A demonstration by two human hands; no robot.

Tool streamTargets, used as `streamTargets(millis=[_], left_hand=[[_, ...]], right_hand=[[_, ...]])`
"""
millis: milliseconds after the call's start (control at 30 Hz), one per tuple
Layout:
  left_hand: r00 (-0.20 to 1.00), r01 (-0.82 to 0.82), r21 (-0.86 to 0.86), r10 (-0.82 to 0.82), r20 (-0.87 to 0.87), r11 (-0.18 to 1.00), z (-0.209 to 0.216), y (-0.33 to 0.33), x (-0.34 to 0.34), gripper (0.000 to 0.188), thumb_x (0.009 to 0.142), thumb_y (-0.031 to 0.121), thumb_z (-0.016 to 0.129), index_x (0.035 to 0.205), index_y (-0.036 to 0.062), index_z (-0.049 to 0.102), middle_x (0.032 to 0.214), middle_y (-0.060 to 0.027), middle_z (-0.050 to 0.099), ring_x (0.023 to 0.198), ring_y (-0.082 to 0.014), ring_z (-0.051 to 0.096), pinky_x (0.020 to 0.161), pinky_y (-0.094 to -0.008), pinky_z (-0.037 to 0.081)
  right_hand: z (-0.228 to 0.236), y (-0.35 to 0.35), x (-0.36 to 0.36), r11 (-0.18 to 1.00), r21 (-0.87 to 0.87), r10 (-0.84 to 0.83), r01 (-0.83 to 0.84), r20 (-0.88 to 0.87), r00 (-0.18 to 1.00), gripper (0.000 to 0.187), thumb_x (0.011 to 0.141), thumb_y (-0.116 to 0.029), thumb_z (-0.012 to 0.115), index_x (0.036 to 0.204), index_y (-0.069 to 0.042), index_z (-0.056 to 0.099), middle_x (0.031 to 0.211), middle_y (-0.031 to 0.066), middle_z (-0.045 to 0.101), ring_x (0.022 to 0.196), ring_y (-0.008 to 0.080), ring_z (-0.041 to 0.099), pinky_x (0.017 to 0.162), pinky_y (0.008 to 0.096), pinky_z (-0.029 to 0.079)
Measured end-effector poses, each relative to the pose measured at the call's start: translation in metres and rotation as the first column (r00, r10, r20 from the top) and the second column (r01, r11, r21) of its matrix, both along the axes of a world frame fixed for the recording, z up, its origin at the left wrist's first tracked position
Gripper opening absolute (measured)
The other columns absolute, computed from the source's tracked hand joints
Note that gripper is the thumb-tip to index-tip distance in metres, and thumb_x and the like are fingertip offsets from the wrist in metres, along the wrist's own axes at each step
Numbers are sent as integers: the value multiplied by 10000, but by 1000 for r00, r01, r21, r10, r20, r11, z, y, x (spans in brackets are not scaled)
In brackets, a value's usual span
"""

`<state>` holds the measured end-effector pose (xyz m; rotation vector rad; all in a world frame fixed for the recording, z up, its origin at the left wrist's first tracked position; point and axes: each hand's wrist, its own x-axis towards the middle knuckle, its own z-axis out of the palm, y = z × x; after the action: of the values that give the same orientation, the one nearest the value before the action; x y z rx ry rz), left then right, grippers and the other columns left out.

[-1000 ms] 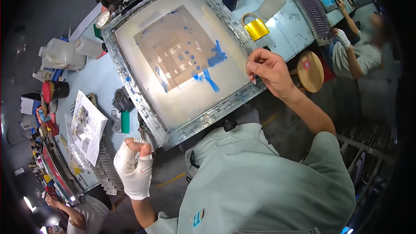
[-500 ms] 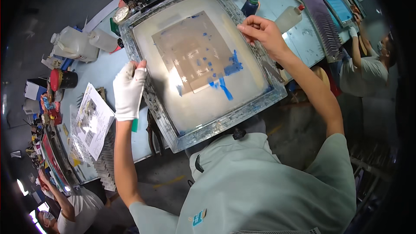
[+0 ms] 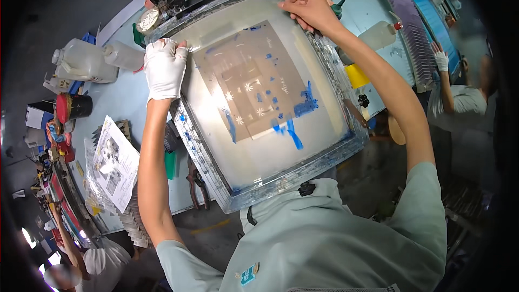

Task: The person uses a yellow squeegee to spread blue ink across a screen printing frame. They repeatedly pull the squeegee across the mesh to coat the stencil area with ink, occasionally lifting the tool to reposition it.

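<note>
Small, pale, slanted script lettering (image 3: 286, 85) stands on the brown stencil area (image 3: 262, 70) of a silver-framed rectangular mesh screen (image 3: 270, 159). Left of that screen, a white paper sheet (image 3: 123, 157) bears illegibly small print; below the screen, a pale green cloth shirt (image 3: 330, 238) carries a teal lettered emblem (image 3: 248, 274).

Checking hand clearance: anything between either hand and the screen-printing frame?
Nothing visible. The gloved left hand is at the left rail of the screen-printing frame, the bare right hand over its upper right; contact is unclear. The red-capped translucent bottle sits outside, right of the frame.
</note>
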<state>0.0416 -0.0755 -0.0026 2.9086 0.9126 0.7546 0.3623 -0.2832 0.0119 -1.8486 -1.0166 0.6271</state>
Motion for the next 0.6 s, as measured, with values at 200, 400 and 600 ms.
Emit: streamTargets(millis=[200, 400, 600], left_hand=[[994, -16, -31, 12, -109, 999, 3, -5, -1, 323, 916, 359, 699, 944, 50, 787, 1110, -172, 692, 1056, -363, 602, 935, -448, 480], [996, 9, 66, -3, -85, 998, -4, 0, -2, 333, 925, 373, 677, 936, 57, 781, 1105, -146, 684, 1047, -345, 598, 936, -450, 472], [995, 10, 49, -5, -101, 999, -1, -2, -1, 344, 917, 374, 684, 980, 51, 784, 1151, -166, 686, 1076, -353, 602, 955, -455, 476]], right_hand=[[2, -1, -3, 1000, -25, -7, 8, 39, 999, 303, 920, -318, 754, 959, -20, 725, 654, -13, 626, 431, 53, 537, 374, 228, 404], [2, 2, -3, 999, -35, -15, 17, 58, 998, 298, 915, -316, 758, 932, -20, 724, 637, -11, 624, 416, 59, 527, 369, 238, 401], [3, 1, -5, 1000, -21, -3, 4, 60, 998, 285, 901, -295, 738, 893, -11, 710, 673, 3, 657, 422, 68, 536, 377, 239, 407]])
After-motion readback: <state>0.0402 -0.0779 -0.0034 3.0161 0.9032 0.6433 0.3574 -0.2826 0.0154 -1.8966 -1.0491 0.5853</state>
